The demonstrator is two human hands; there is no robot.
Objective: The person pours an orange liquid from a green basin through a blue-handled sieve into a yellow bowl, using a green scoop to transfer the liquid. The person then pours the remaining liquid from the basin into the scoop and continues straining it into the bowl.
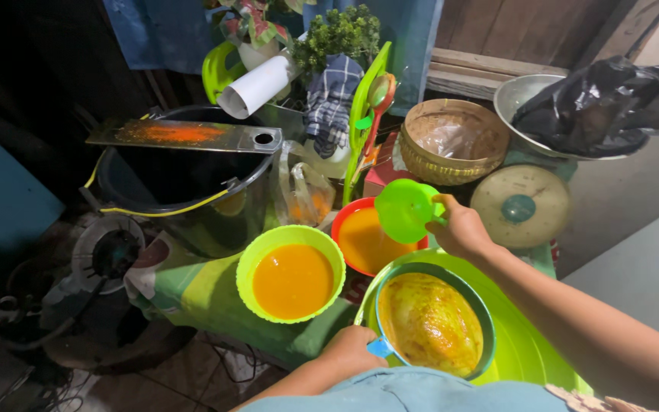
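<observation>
Right hand [461, 229] clenched around handle of small green scoop [404, 209], held tilted over red bowl [368, 240] of orange liquid. Left hand [351, 351] gripping blue handle of strainer [430, 322], filled with yellow-orange pulp, resting inside large green basin [524, 347]. Green bowl [291, 275] of orange liquid just beside, left of strainer. Woven basket [453, 141] and round lid [520, 204] behind

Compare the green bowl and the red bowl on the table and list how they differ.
The green bowl has a lime rim and wall; the red bowl has an orange-red rim. The green bowl sits nearer the person and shows fully; the red bowl sits farther back, partly hidden by the green cup in the right hand. The green bowl's liquid looks deeper orange, the red bowl's more yellow-orange. Both are round, open and hold orange liquid.
</observation>
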